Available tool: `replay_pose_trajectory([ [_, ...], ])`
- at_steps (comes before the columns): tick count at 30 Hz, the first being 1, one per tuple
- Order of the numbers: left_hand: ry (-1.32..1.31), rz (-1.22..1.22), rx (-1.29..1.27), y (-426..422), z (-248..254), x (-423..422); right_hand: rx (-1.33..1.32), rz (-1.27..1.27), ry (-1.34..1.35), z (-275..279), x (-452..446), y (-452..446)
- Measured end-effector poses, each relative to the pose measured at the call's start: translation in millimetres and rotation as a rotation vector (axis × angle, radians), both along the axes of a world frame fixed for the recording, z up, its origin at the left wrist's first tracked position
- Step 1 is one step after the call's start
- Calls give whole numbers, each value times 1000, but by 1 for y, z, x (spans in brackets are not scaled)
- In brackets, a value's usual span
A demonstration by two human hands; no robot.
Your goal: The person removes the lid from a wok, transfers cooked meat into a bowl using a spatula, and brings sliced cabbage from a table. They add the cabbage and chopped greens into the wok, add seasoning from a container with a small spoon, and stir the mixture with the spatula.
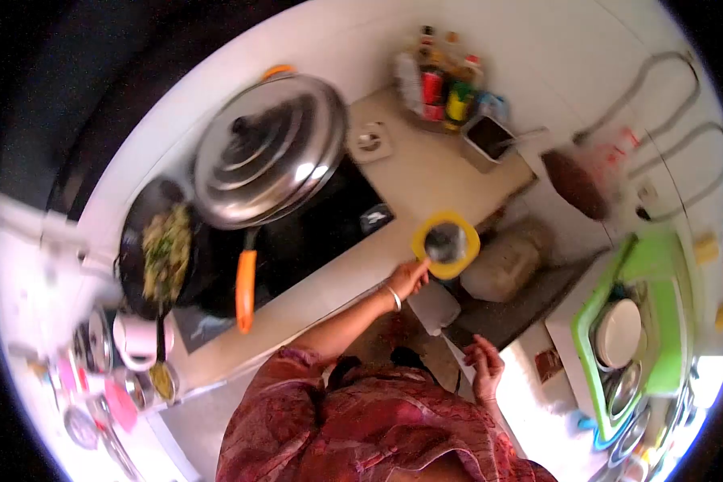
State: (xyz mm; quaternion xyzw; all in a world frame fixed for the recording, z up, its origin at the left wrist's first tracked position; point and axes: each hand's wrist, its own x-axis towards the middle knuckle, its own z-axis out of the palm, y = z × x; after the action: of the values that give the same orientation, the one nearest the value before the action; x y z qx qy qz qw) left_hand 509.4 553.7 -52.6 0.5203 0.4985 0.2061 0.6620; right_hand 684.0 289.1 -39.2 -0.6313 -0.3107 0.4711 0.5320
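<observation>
My left hand, with a bangle at the wrist, grips the near rim of a yellow-edged bowl by the counter's edge. The bowl's dark, shiny middle is too blurred to make out. To the right and lower, my right hand is held over the white surface, its fingers loosely bent and apart, with nothing visible in it. A filled, pale plastic bag lies just right of the bowl.
A lidded pan with an orange handle and a wok of food stand on the black stove. Bottles and a seasoning box are at the back. A green rack with dishes is at right.
</observation>
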Motion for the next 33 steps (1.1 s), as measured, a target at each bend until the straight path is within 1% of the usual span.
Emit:
replay_pose_trajectory([
  [1,30,-59,-29,-22,4,-19,57,1,16,14,1,14],
  [2,38,-63,25,-46,17,-39,112,2,34,30,0,28],
  [3,67,-93,1,-69,11,-62,173,14,-9,32,0,41],
  [4,69,-71,2,-91,13,-84,237,21,-49,35,-1,54],
  [5,141,-88,-28,-109,6,-111,275,71,1,51,-7,67],
  [6,65,-70,1,-127,20,-136,346,133,-88,58,-14,79],
  [7,44,-52,16,-146,-6,-165,353,196,-86,67,-26,90],
  [8,83,58,115,-178,-40,-195,359,257,-87,75,-39,99],
  [9,124,168,214,-203,-60,-223,378,314,-35,82,-58,107],
  [11,407,237,103,-241,-13,-263,414,458,56,89,-95,120],
  [12,368,340,-4,-268,-21,-286,394,521,52,100,-121,123],
  [13,325,440,-111,-294,-30,-304,459,643,-11,107,-143,128],
  [15,282,671,-81,-333,18,-322,596,845,-115,128,-193,135],
  [17,214,819,-54,-378,19,-351,722,1008,-150,151,-244,139],
  [18,210,831,-53,-397,23,-364,772,1084,-146,158,-268,139],
  [20,173,1067,-35,-431,35,-382,901,1156,-156,171,-319,136],
  [21,169,1080,-37,-442,44,-388,975,1219,-210,178,-347,135],
  [22,134,1176,12,-450,55,-394,1050,1279,-266,186,-375,132],
  [23,99,1269,63,-457,63,-400,1080,1322,-381,202,-403,123],
  [24,94,1275,63,-463,67,-406,1107,1360,-498,215,-431,112],
  [26,95,1333,145,-470,74,-420,1271,1321,-747,212,-484,103],
  [27,89,1358,173,-472,79,-424,1272,1322,-749,208,-506,101],
  [29,86,1388,182,-471,98,-428,1181,1301,-1175,195,-545,104],
  [30,84,1415,188,-471,103,-432,1181,1296,-1179,185,-557,111],
  [32,60,1427,176,-477,98,-444,1313,1261,-1077,173,-569,135],
  [33,34,1445,158,-479,94,-450,1325,1156,-1025,187,-565,144],
])
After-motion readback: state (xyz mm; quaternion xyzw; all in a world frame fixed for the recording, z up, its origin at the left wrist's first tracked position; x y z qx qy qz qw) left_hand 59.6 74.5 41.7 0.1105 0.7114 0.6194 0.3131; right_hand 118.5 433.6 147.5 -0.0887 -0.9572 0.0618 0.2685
